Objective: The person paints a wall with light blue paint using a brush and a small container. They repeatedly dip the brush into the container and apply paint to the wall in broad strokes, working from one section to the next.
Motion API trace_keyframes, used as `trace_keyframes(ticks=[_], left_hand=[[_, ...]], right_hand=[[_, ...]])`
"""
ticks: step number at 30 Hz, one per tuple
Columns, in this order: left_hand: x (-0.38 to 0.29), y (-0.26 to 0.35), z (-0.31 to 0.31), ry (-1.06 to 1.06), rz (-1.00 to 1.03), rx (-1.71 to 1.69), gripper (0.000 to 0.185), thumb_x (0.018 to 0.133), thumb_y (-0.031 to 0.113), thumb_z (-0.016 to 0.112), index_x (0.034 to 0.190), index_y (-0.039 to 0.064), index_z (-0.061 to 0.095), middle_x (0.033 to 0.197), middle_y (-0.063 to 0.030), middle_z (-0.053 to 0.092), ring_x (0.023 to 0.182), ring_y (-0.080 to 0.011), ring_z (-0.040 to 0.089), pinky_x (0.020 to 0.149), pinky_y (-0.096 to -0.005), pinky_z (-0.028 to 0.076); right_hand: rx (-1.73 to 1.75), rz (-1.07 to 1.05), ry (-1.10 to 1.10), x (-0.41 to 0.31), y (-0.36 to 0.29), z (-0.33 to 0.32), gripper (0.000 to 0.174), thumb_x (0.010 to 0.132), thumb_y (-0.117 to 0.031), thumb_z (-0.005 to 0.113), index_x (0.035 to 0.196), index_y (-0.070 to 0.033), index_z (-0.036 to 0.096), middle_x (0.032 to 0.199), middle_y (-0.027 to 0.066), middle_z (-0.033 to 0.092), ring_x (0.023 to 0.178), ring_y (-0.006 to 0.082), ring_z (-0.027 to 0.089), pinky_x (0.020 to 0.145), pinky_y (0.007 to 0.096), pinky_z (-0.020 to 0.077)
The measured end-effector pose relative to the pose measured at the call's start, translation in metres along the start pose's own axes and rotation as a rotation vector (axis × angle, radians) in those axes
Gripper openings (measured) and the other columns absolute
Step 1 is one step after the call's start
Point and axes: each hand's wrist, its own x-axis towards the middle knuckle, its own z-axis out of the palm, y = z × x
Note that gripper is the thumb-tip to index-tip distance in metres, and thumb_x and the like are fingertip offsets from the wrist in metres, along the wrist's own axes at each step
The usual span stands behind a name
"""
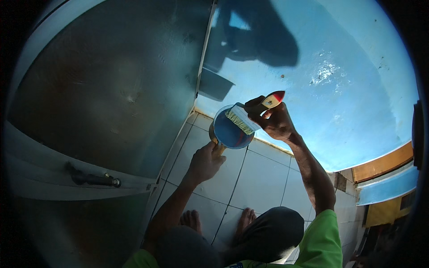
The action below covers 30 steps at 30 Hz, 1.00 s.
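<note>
My left hand (204, 164) grips the handle of a round dipper (221, 142) and holds it up above the tiled floor. Bluish paint or liquid (228, 132) shows inside the dipper. In my right hand (273, 122) is a wide flat paintbrush (246, 117), its handle tipped red at the top. The brush's pale bristles (239, 123) are over the dipper's mouth, angled down to the left; whether they touch the liquid I cannot tell. Ahead of both hands rises a light-blue wall (321, 100), with a glossy, wet-looking patch on it.
A dark framed panel, seemingly a door (110, 83), stands close on the left, with a black handle or latch (97, 180). White floor tiles (264, 174) lie below, around my bare feet (246, 217). An orange-brown ledge (383, 163) and a yellow cloth-like thing (382, 211) are at the right.
</note>
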Motion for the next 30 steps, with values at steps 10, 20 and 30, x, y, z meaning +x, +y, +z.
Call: trace_keyframes(ticks=[10,20,30], left_hand=[[-0.003,0.003,0.008,-0.011,-0.014,0.003,0.04,0.089,0.017,0.075,0.119,-0.002,0.057,0.107,-0.0265,0.071,0.105,-0.0427,0.069,0.091,-0.0494,0.054],[-0.003,-0.002,0.011,0.003,0.008,0.022,0.037,0.091,0.023,0.075,0.111,-0.003,0.058,0.1,-0.0232,0.069,0.094,-0.037,0.069,0.086,-0.0475,0.053],[0.0,-0.002,0.011,-0.02,-0.086,-0.002,0.038,0.092,0.025,0.074,0.112,-0.003,0.058,0.103,-0.0235,0.068,0.097,-0.0361,0.068,0.089,-0.0475,0.052]], right_hand=[[-0.299,0.215,-0.07,0.002,0.035,0.05,0.023,0.09,-0.015,0.077,0.108,-0.002,0.072,0.1,0.0109,0.077,0.091,0.02,0.074,0.082,0.036,0.0598],[-0.093,-0.052,0.077,-0.011,0.051,0.039,0.021,0.092,-0.009,0.075,0.112,-0.002,0.074,0.107,0.0105,0.076,0.094,0.018,0.073,0.081,0.0345,0.0602],[0.183,-0.051,0.419,-0.04,0.005,-0.009,0.033,0.092,-0.005,0.077,0.122,0.004,0.067,0.119,0.0157,0.071,0.105,0.0239,0.072,0.088,0.0368,0.0619]])
